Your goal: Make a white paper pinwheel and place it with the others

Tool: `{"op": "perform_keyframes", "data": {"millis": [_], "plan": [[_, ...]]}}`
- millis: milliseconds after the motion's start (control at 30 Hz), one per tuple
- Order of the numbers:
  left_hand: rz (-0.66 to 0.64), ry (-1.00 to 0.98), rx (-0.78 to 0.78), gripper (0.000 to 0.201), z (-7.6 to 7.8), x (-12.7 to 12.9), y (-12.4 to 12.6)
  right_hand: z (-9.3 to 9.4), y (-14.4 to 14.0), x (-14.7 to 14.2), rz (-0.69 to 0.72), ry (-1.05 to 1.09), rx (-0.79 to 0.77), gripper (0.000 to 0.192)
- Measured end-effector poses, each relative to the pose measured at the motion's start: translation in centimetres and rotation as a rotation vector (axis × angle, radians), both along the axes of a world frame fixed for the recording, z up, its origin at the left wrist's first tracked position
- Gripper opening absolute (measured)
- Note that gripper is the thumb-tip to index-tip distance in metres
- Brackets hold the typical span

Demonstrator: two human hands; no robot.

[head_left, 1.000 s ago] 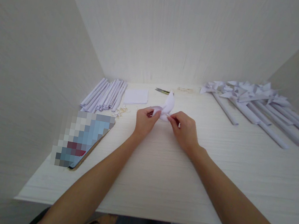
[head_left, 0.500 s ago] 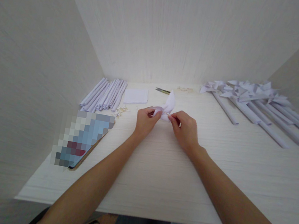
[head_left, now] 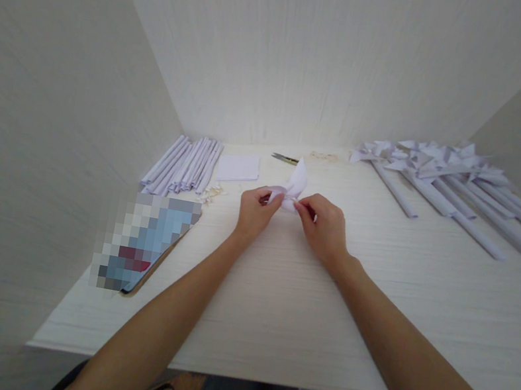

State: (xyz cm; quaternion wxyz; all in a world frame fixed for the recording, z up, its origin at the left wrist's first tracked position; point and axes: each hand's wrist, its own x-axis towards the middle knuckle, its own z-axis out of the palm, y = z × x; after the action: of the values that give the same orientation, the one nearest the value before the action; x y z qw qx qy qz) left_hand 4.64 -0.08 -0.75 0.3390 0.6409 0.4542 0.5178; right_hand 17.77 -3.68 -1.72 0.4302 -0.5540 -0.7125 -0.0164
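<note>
Over the middle of the table, both my hands are at a white paper pinwheel (head_left: 298,178) with curved blades, one blade standing up. My left hand (head_left: 255,211) pinches the pinwheel's left side between thumb and fingers. At the pinwheel's centre, my right hand (head_left: 324,226) is closed in a pinch on a thin pale stick (head_left: 294,200), mostly hidden by the fingers. Behind the pinwheel lie small thread snips (head_left: 285,158). A stack of white paper squares (head_left: 238,168) rests to the left, near a little heap of short pale pieces (head_left: 211,194).
A bundle of rolled paper tubes (head_left: 182,164) lies at the back left. On the right are several finished-looking paper pinwheels on tubes (head_left: 445,177). A pixelated phone-like device (head_left: 150,246) lies at the left. Walls (head_left: 286,51) enclose the table (head_left: 288,321) at the back and sides.
Both hands keep their hold at the pinwheel with hardly any movement. The small white tip that showed below the right fingers is no longer visible. The view has shifted very slightly.
</note>
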Motion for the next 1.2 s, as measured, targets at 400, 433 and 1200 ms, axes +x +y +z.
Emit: {"op": "perform_keyframes", "data": {"millis": [400,433,1200], "plan": [[-0.013,0.013,0.001,0.016,-0.17,-0.03,0.12,0.12,-0.16,-0.09,-0.021,-0.015,-0.018,0.024],[-0.014,0.015,0.000,0.015,-0.18,-0.04,0.12,0.10,-0.16,-0.08,-0.022,-0.018,-0.017,0.024],[-0.064,0.047,0.038,0.017,-0.85,-0.09,0.55,0.37,-0.34,-0.02,-0.064,-0.146,-0.072,0.022]]}}
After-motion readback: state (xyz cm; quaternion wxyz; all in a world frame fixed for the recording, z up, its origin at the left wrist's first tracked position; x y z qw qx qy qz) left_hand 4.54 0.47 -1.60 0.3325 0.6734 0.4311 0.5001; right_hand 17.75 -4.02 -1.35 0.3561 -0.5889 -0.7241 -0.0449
